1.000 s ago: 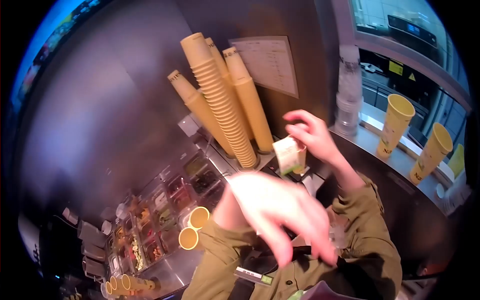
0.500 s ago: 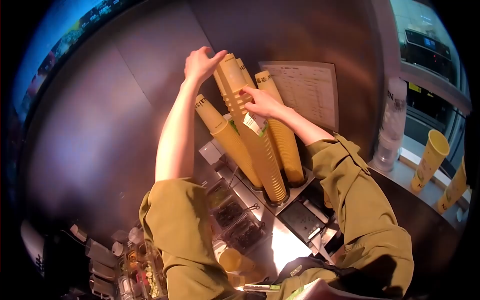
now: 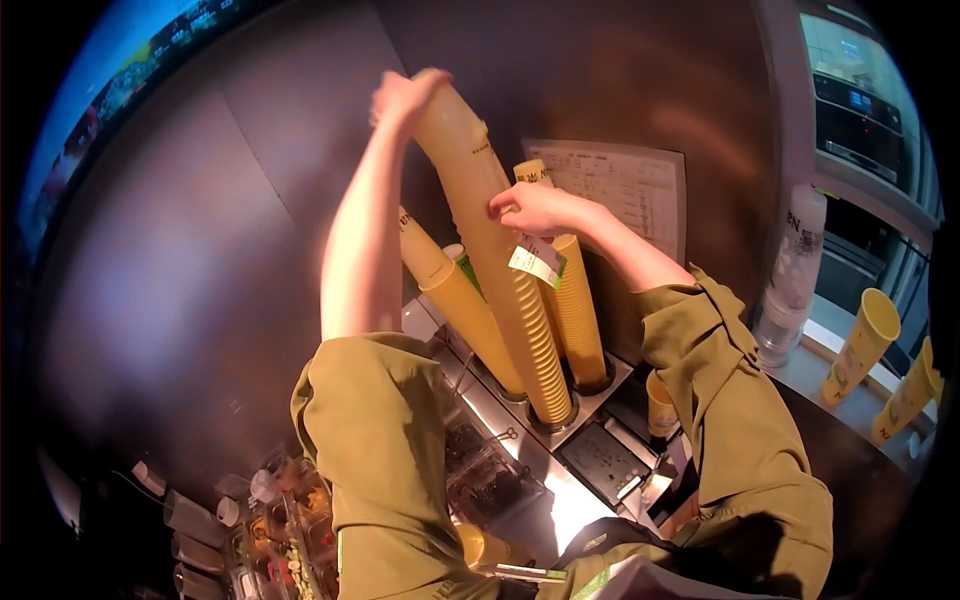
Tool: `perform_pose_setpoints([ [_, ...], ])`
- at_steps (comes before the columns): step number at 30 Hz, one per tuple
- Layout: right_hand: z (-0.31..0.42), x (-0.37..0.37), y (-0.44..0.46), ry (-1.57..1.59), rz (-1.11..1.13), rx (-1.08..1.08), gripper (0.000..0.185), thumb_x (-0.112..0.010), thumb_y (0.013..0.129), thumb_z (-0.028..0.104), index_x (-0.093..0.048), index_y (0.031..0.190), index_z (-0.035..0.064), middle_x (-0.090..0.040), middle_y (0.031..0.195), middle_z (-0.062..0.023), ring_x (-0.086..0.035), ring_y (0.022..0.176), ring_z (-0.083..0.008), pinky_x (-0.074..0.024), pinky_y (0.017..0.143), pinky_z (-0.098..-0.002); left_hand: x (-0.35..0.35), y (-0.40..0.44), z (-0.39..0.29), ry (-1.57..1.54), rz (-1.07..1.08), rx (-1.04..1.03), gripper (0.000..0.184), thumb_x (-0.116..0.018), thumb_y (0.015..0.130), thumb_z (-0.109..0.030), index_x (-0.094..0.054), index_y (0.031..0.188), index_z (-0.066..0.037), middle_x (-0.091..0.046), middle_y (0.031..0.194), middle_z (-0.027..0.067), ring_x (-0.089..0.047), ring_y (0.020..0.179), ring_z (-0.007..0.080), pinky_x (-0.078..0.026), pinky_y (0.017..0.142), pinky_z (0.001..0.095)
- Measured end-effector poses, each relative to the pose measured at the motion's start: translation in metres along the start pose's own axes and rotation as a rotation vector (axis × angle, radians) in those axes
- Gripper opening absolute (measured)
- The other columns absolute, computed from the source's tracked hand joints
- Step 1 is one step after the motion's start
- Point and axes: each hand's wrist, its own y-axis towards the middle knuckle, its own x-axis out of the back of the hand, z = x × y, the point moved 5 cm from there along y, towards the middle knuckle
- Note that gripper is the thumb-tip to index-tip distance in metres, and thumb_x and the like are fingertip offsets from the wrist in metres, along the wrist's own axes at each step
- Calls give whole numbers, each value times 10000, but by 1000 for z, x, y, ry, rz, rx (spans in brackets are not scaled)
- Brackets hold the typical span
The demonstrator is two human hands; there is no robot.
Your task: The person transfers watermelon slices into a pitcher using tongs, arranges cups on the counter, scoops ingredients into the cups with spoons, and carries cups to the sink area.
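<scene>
from where i sit watching, the left hand [image 3: 408,97] is up high, slightly smeared by motion, its fingers closed around the upper end of the top cup [image 3: 450,130]. the right hand [image 3: 548,210] is lower down, half curled, with its fingertips at the side of the middle stack of cups [image 3: 538,340]; i can't tell whether they press on it or only brush it. a white and green label [image 3: 537,260] shows just under that hand, and i can't make out what holds it there. half a second ago the left hand sat a little lower in my view and the ridged rims began just below the top cup; now a longer smooth yellow stretch runs between the two hands. i take that to mean the top cup is being drawn up out of the stack, though the blur hides whether it is free. the foot of the stack rests in a round holder [image 3: 598,403], with leaning stacks on its left [image 3: 468,320] and right [image 3: 578,325]. farther out, a single cup [image 3: 661,405] stands near the right sleeve [image 3: 735,400], and a printed sheet [image 3: 640,195] hangs on the wall behind.
</scene>
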Motion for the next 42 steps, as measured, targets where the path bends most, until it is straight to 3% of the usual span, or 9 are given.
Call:
perform_pose_setpoints([
  [5,-15,8,3,62,-98,154,391,-487,738,156,-550,1090,-1,-610,957,-165,-609,811,-206,-497,676,-274,81,-2,-16,-456,-135,128,630,-402,796,-549,-376,1216,-80,-443,1197,121,-471,1024,277,-431,754,436],
  [11,63,48,-42,1249,-553,489,530,-651,747,107,-390,1194,-5,-558,929,-77,-538,770,-110,-451,652,-222,76,-92,2,-1530,121,580,412,-292,863,-363,-440,1129,-84,-470,1127,110,-484,992,305,-480,741,447],
  [15,114,41,-51,1098,-734,559,534,-693,701,99,-418,1142,-19,-566,890,-106,-551,784,-139,-460,682,-247,83,-146,-9,-1485,-37,468,387,-359,826,-387,-450,1062,-95,-487,1068,101,-478,981,265,-420,822,456],
  [26,151,14,-113,687,-1006,542,655,-746,655,210,-400,1143,-58,-577,893,-106,-567,844,-148,-477,728,-283,98,-257,-38,-1662,238,443,511,-214,842,-381,-378,1206,-63,-411,1195,157,-416,1096,317,-388,896,487],
  [30,164,-9,-132,413,-1009,481,1032,-759,595,289,-99,1332,-5,-483,1086,-253,-545,929,-297,-451,796,-350,110,-282,-18,-1508,40,447,386,-353,831,-331,-456,1059,-37,-517,992,132,-530,878,253,-467,748,392],
  [32,168,-28,-155,543,-922,444,1169,-765,585,325,84,1320,3,-443,1131,-265,-534,943,-320,-436,827,-341,111,-288,-1,-1645,460,327,273,-490,785,-236,-527,951,-23,-569,885,102,-558,819,228,-462,716,373],
  [35,145,-44,-165,750,-991,500,1231,-767,593,329,190,1298,5,-463,1118,-256,-540,940,-307,-430,843,-324,98,-334,-40,-1623,579,368,355,-468,854,-291,-479,1105,-40,-519,1097,124,-499,1017,241,-416,880,400],
  [40,164,-47,-299,1152,-394,364,1012,-716,684,194,51,1328,50,-570,944,-137,-581,832,-211,-478,745,-292,99,-435,-79,-1662,865,424,472,-325,903,-430,-394,1191,-62,-456,1188,89,-439,1092,232,-357,923,420],
  [42,164,-55,-341,868,-534,374,1080,-724,665,267,95,1352,107,-512,1050,-191,-544,923,-270,-454,793,-332,118,-467,-73,-1251,535,507,585,-259,885,-523,-358,1230,-60,-422,1225,91,-397,1141,229,-317,954,370],
])
